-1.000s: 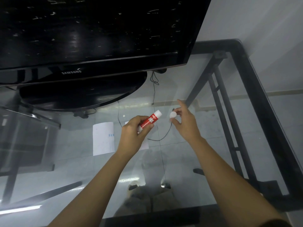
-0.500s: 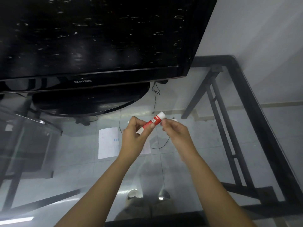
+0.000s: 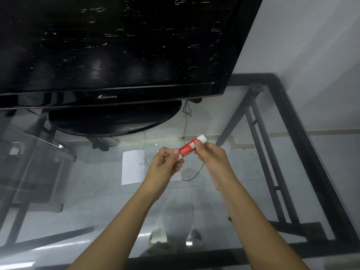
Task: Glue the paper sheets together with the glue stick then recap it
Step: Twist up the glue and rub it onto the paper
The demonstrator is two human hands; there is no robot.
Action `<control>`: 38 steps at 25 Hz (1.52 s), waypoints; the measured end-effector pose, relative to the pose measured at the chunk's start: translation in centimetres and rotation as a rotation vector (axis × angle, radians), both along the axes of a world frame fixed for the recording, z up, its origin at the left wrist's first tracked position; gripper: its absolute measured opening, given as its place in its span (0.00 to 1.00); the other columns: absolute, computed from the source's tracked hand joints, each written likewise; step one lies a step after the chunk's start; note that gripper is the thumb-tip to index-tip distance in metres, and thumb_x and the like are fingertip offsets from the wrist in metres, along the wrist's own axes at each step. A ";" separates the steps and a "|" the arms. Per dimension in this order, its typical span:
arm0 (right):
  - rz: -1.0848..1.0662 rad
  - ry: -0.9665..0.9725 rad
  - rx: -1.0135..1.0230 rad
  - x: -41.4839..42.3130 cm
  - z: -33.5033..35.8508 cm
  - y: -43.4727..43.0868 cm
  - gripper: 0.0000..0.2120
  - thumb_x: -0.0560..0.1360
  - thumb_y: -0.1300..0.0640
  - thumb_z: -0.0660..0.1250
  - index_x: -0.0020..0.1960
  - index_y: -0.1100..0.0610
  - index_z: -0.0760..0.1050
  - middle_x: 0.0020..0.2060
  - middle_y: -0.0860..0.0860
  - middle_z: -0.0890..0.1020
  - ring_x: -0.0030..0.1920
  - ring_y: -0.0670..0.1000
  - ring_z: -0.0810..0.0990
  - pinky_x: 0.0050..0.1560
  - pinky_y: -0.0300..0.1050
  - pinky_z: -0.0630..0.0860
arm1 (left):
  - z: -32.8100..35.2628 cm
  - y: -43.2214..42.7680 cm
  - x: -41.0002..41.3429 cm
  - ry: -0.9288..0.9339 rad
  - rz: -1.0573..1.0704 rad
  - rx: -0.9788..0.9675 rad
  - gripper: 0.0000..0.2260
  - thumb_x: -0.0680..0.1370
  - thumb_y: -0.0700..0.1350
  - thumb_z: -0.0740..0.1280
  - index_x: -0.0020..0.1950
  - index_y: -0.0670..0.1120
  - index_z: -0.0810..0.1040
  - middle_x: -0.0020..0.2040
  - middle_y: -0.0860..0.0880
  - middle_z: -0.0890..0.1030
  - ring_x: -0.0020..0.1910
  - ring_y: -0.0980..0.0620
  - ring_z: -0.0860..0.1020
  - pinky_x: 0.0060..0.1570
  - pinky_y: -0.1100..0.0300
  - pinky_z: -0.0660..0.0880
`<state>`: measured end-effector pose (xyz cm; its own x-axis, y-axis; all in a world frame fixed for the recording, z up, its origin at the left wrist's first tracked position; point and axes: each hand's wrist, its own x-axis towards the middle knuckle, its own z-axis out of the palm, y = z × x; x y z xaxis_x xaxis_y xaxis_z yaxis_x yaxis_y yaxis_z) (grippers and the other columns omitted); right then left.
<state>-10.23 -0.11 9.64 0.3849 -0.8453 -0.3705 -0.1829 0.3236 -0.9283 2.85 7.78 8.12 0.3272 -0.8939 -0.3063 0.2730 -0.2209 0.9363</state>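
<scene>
A red glue stick (image 3: 187, 149) with a white cap (image 3: 202, 138) on its far end is held above the glass table, tilted up to the right. My left hand (image 3: 164, 168) grips its lower end. My right hand (image 3: 211, 157) pinches the upper part just below the cap. A white paper sheet (image 3: 132, 167) lies flat on the glass to the left of my hands. A second sheet (image 3: 177, 175) shows only as a corner beneath my left hand.
A large black television (image 3: 116, 47) on an oval stand (image 3: 115, 121) fills the back of the glass table (image 3: 253, 201). Thin black cables (image 3: 186, 121) run behind my hands. The black table frame (image 3: 303, 145) borders the right side, by a white wall.
My right hand, which held the white cap apart a second ago, has come to the stick. The cap now sits on its end. The view has tilted down slightly.
</scene>
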 end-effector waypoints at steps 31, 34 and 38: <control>-0.067 -0.041 -0.041 1.4 1.5 1.2 0.06 0.72 0.45 0.68 0.43 0.46 0.81 0.43 0.46 0.84 0.51 0.46 0.81 0.63 0.49 0.72 | -0.4 1.2 2.2 0.006 0.043 -0.128 0.10 0.72 0.42 0.71 0.49 0.54 0.77 0.52 0.53 0.79 0.52 0.53 0.79 0.50 0.59 0.75; -0.066 -0.051 -0.058 1.4 1.5 1.3 0.06 0.72 0.46 0.68 0.41 0.47 0.81 0.41 0.46 0.84 0.49 0.45 0.81 0.62 0.48 0.73 | 0.3 1.1 2.2 0.133 0.009 0.021 0.18 0.71 0.60 0.65 0.54 0.50 0.76 0.43 0.48 0.82 0.39 0.53 0.81 0.42 0.62 0.76; -0.054 -0.059 -0.047 1.5 1.5 1.3 0.06 0.71 0.45 0.68 0.41 0.46 0.81 0.43 0.45 0.84 0.50 0.45 0.81 0.62 0.48 0.72 | 0.3 1.2 2.3 0.056 0.025 -0.079 0.08 0.70 0.51 0.70 0.45 0.49 0.79 0.42 0.52 0.81 0.40 0.55 0.78 0.45 0.61 0.73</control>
